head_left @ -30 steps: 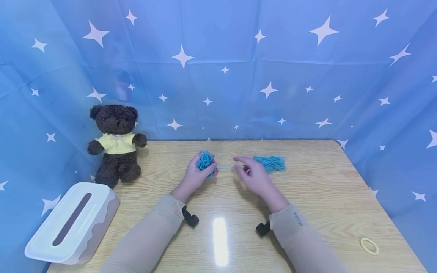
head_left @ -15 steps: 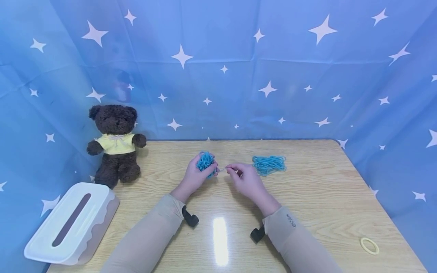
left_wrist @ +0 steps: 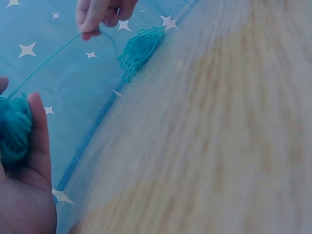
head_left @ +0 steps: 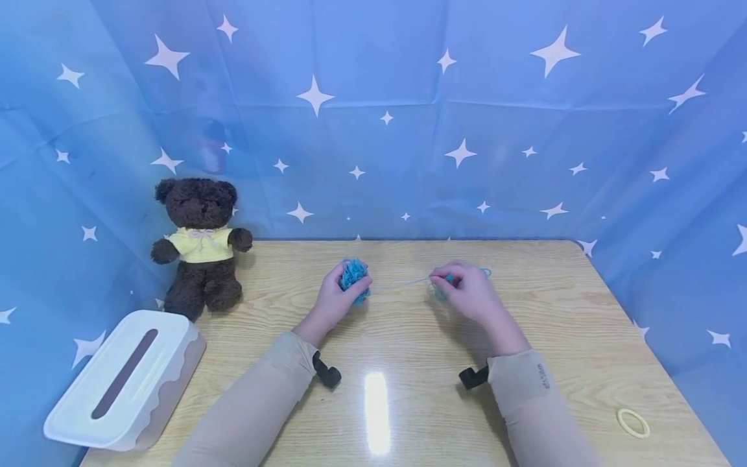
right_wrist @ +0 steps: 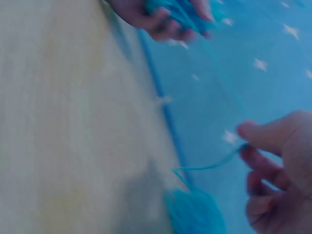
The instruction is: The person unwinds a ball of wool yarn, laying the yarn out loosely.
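Turquoise yarn ball [head_left: 353, 281] sat in your left hand [head_left: 334, 297], fingers curled round it; it was probably light, soft and squashable, best cradled loosely. At its three o'clock, your right hand [head_left: 470, 293] pinched the strand [head_left: 417, 281] leading to the skein [left_wrist: 140, 52] on the table [head_left: 572, 311].

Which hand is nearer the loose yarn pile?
Right: the right hand is close to the yarn pile, pinching its strand; the left hand holds the yarn ball farther left.
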The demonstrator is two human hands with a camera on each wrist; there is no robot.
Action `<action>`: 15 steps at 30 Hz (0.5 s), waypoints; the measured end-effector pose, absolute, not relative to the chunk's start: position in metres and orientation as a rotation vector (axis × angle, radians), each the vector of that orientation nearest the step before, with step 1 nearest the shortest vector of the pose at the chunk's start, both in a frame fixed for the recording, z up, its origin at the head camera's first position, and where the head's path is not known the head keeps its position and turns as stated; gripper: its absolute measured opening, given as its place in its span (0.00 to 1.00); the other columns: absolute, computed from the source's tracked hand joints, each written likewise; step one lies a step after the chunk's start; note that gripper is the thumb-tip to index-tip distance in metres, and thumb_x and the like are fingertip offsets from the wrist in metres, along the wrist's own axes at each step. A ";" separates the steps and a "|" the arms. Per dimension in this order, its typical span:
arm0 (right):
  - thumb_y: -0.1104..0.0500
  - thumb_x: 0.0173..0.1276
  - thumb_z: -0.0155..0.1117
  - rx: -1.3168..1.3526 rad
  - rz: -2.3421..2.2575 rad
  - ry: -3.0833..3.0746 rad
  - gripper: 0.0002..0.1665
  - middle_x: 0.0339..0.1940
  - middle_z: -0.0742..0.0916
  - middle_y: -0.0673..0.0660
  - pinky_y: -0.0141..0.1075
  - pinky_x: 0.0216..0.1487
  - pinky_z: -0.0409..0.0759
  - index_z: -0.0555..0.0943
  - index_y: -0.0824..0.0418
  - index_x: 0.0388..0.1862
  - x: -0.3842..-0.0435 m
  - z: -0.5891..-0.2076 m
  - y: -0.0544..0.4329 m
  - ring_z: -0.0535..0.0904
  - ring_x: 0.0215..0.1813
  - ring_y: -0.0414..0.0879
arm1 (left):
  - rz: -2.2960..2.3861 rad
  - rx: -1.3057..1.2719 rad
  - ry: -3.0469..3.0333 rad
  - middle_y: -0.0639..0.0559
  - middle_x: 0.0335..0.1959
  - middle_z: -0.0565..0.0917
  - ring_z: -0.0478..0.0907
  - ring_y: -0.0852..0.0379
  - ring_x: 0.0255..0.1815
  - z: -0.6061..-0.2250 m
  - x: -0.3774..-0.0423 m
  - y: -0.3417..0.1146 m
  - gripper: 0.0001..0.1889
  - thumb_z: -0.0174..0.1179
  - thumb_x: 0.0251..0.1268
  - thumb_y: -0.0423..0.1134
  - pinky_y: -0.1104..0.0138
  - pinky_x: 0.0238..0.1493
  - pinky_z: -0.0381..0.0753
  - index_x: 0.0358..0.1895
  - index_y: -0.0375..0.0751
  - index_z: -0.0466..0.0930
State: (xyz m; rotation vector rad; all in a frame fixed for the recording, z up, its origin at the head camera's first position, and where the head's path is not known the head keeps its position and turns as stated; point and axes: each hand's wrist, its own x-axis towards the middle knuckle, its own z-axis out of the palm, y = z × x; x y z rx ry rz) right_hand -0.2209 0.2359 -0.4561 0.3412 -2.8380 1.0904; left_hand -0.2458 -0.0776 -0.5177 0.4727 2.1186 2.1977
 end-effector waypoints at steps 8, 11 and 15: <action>0.46 0.85 0.65 0.155 1.058 -3.042 0.19 0.55 0.91 0.61 0.40 0.33 0.78 0.91 0.56 0.61 -0.218 -0.438 0.283 0.78 0.34 0.49 | 2.228 0.514 2.100 0.55 0.37 0.85 0.88 0.60 0.38 -0.517 -0.245 -0.078 0.22 0.62 0.84 0.37 0.69 0.42 0.90 0.66 0.23 0.72; 0.45 0.85 0.64 0.084 1.032 -3.081 0.22 0.56 0.91 0.64 0.41 0.37 0.80 0.89 0.57 0.63 -0.216 -0.434 0.296 0.83 0.41 0.52 | 2.246 0.518 2.050 0.53 0.37 0.84 0.89 0.59 0.37 -0.515 -0.244 -0.077 0.20 0.62 0.84 0.37 0.66 0.38 0.91 0.63 0.23 0.70; 0.44 0.86 0.62 -0.031 0.979 -3.150 0.25 0.64 0.89 0.68 0.50 0.49 0.85 0.87 0.59 0.67 -0.215 -0.432 0.311 0.86 0.56 0.61 | 2.253 0.502 2.031 0.52 0.41 0.84 0.91 0.57 0.41 -0.516 -0.244 -0.077 0.14 0.62 0.84 0.36 0.63 0.41 0.94 0.59 0.31 0.72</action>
